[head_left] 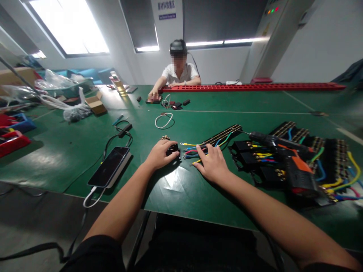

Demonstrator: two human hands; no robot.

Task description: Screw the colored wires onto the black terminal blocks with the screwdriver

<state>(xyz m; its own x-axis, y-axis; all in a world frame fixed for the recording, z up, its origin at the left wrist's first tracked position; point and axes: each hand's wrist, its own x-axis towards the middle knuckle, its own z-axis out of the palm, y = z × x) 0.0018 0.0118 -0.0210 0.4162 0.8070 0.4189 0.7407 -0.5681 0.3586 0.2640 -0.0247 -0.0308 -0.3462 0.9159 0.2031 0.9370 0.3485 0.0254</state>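
Note:
My left hand [161,154] is closed around a small black block [173,149] on the green table, thumb along its near side. Some brass-coloured pieces [165,138] show just past my fingers. To the right, my right hand [212,162] rests over a bundle of coloured wires [190,152] with ring-shaped ends, which point toward the black block. The wires run to a long black strip with brass terminals [224,136]. My right fingers lie bent across the wires; whether they pinch any of them is hard to make out.
A cordless drill [295,158] lies on more wired black strips at the right. A phone [110,166] on a white block with a cable sits at the left. Red bins [14,143] and a small cardboard box [96,103] stand farther left. Opposite sits another person [180,71].

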